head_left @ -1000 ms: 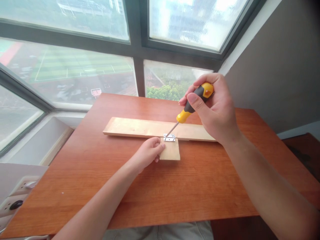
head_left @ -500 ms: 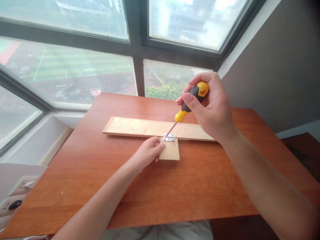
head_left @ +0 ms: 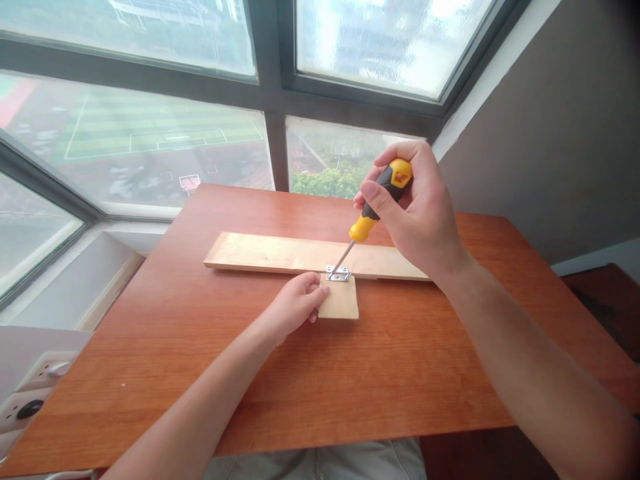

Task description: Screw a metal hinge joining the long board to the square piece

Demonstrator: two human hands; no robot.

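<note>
My right hand (head_left: 415,217) is wrapped round the yellow-and-black handle of a screwdriver (head_left: 373,212). Its thin shaft slants down and left, with the tip on a small silver hinge (head_left: 339,273). The hinge joins a long pale wooden plank (head_left: 270,253) to a small square wooden block (head_left: 343,300) in front of it. My left hand (head_left: 295,305) rests on the table with its fingers curled against the left edge of the small block, close to the hinge.
The work lies on a reddish-brown wooden table (head_left: 350,373) set against a large window (head_left: 150,140). A grey wall (head_left: 560,133) stands at the right. A white power strip (head_left: 30,397) sits off the table's left edge.
My right hand and the screwdriver handle have shifted a little to the left and turned slightly, the tip staying on the hinge. My left hand has kept its place.
</note>
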